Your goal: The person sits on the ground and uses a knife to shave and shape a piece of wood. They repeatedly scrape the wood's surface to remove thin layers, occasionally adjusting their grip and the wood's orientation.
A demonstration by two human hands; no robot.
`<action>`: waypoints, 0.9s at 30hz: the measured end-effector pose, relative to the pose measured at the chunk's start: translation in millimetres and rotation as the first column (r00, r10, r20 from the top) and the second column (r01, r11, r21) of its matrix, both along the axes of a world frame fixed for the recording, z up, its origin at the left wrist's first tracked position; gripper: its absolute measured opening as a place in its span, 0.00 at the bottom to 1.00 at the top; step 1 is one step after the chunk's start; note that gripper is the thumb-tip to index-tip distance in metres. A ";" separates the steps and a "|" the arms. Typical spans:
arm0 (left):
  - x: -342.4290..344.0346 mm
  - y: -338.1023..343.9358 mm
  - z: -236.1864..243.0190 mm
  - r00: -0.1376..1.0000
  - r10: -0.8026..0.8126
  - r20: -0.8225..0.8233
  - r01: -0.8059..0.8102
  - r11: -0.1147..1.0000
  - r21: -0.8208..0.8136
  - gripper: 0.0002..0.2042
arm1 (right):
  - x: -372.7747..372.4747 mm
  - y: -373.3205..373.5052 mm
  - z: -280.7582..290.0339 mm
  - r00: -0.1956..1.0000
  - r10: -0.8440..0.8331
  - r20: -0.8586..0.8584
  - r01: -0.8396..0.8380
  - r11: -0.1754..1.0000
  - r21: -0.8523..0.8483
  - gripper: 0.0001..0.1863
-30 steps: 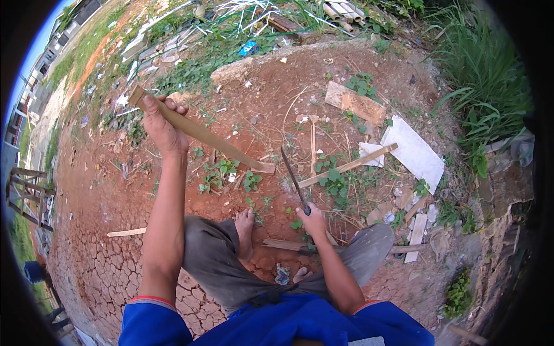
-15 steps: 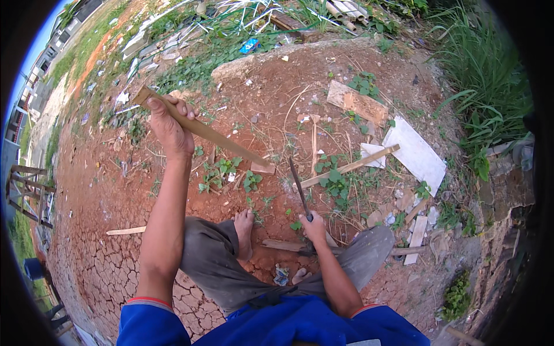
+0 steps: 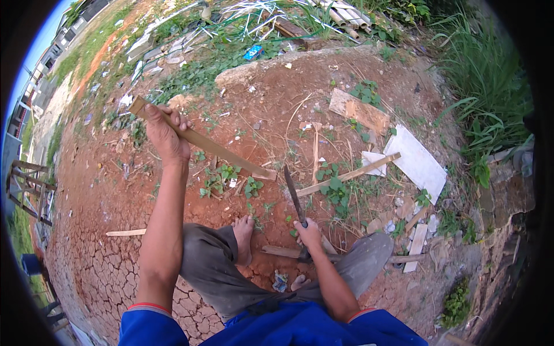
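My left hand [image 3: 167, 137] is closed around the upper end of a long, flat wooden strip [image 3: 210, 146], thumb along its top. The strip slants down to the right, its pale far end low over the reddish soil; whether it touches the ground I cannot tell. In my right hand [image 3: 310, 232] is the dark handle of a long knife [image 3: 293, 194], like a machete. Its narrow blade points up and away from me, the tip just right of the strip's far end, with a small gap between them.
I squat on bare feet [image 3: 243, 237] over cracked red earth. To the right lie a loose wooden stick [image 3: 349, 174], a white board [image 3: 415, 163] and a weathered plank [image 3: 359, 111]. Debris and bamboo poles [image 3: 340, 14] lie far ahead; tall grass [image 3: 490, 86] grows at the right.
My right hand and the knife have shifted slightly left and nearer to me, bringing the blade tip closer to the strip's end. My left hand still grips the strip, moved only a little.
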State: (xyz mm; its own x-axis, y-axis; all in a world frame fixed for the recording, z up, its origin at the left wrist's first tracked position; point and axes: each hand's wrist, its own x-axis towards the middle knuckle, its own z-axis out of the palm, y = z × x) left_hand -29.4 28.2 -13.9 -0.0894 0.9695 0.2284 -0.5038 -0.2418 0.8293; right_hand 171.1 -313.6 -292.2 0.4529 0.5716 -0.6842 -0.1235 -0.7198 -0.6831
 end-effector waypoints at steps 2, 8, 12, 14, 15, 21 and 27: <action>0.1 0.2 -0.1 1.000 0.019 0.001 -0.019 1.000 0.000 0.28 | -4.0 6.8 4.7 0.998 0.063 0.024 -0.063 0.998 0.027 0.16; 2.2 0.9 -4.0 1.000 0.009 -0.004 -0.009 1.000 0.008 0.28 | -5.1 15.2 4.1 0.997 0.078 -0.011 -0.078 0.996 0.039 0.17; 0.2 0.6 -3.6 1.000 0.014 0.001 -0.014 1.000 0.003 0.27 | -4.0 12.7 -3.1 0.999 0.051 -0.006 -0.050 0.998 0.046 0.17; 2.1 1.4 -2.4 1.000 0.029 -0.004 -0.029 1.000 0.002 0.24 | -2.8 22.2 2.4 0.992 0.113 0.062 -0.114 0.993 0.016 0.18; 4.4 1.5 -2.4 0.999 0.039 -0.014 -0.039 0.999 -0.003 0.23 | -1.2 30.8 8.5 0.986 0.135 0.101 -0.127 0.988 -0.087 0.18; 18.7 24.1 -5.1 0.981 0.182 -0.068 -0.182 0.983 0.010 0.15 | 17.5 124.8 72.3 0.831 0.106 0.546 -0.319 0.895 0.313 0.27; 3.2 38.8 -15.0 0.973 0.217 -0.081 -0.217 0.976 0.009 0.13 | 5.6 165.1 38.3 0.847 -0.262 0.462 -0.128 0.743 0.657 0.22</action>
State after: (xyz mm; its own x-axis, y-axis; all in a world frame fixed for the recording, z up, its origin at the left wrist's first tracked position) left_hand -26.2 67.0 -28.8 -0.2787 0.9290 0.2433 -0.3704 -0.3377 0.8653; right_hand 176.6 -148.5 -253.8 0.6633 0.7272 0.1768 0.3398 -0.0821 -0.9369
